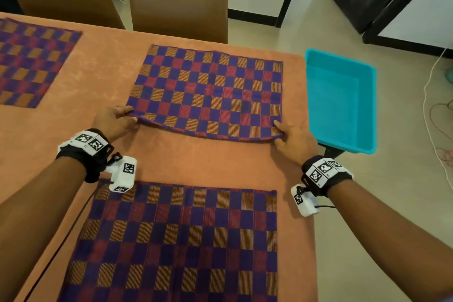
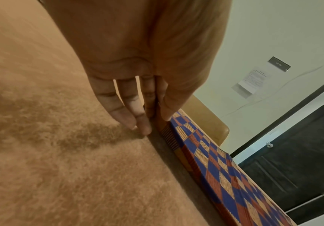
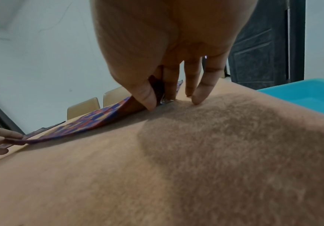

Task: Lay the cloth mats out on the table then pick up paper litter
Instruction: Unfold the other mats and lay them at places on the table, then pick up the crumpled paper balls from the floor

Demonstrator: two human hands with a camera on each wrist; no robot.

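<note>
A blue, red and orange checked cloth mat lies spread on the orange-covered table, its near edge slightly lifted. My left hand pinches its near left corner; in the left wrist view the thumb and fingers clamp the mat's edge. My right hand pinches the near right corner; the right wrist view shows thumb and forefinger on the mat. A second mat lies flat near me, a third at the far left. No paper litter is visible.
A turquoise plastic tub stands just off the table's right edge, seen also in the right wrist view as the tub. Two brown chairs stand behind the table. Cables trail over the floor on the right.
</note>
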